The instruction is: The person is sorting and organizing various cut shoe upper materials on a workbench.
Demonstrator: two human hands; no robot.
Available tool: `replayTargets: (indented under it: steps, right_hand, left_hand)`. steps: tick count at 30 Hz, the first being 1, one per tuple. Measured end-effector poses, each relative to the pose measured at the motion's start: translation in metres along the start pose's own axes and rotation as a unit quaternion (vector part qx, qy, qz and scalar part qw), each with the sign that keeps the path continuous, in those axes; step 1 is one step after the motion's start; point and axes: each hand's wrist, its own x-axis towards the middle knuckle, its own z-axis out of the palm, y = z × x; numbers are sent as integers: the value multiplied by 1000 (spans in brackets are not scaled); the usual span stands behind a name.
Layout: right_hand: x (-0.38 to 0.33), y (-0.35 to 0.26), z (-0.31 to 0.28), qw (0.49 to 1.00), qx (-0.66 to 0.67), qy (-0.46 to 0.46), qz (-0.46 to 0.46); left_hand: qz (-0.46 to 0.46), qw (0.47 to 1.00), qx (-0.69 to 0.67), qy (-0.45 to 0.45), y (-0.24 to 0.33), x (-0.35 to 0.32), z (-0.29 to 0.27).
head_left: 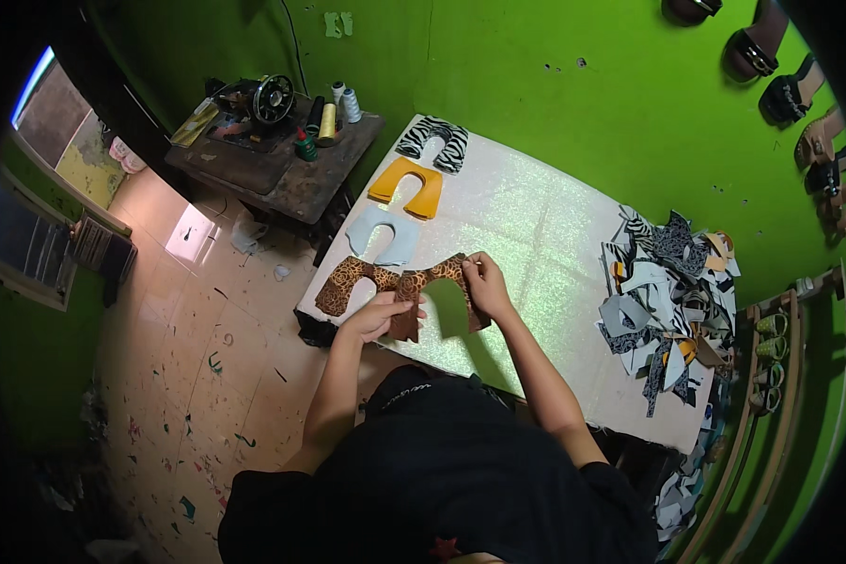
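Observation:
Between my two hands I hold up a U-shaped leopard-print upper piece [439, 272], raised over the table's near edge with its two legs hanging down. My left hand [378, 318] pinches its left leg, while my right hand [486, 286] grips it near the top of its right leg. Just left of it, more leopard-print U-shaped material [343, 282] lies on the table, partly covered by the held piece. Beyond that, in a row, lie U-shaped pieces in pale grey-blue [399, 239], mustard yellow [424, 195] and zebra print [454, 146].
The white glittery table [526, 197] carries a heap of mixed scraps [663, 301] at its right. A sewing machine [265, 100] with thread spools [327, 122] stands on a wooden stand at far left. Sandals [786, 100] hang on the green wall; scraps litter the tiled floor [207, 395].

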Motion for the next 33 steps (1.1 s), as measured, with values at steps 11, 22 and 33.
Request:
replayTargets:
  steps: [11, 22, 33]
  right_hand:
    - [3, 12, 101, 957, 148, -109, 225]
    - [16, 46, 143, 982, -91, -34, 163]
    - [-12, -6, 134, 944, -321, -55, -42]
  left_hand:
    - [27, 916, 260, 303, 3, -30, -95]
    - [90, 728, 498, 462, 17, -11, -102]
    - [79, 585, 683, 430, -3, -15, -50]
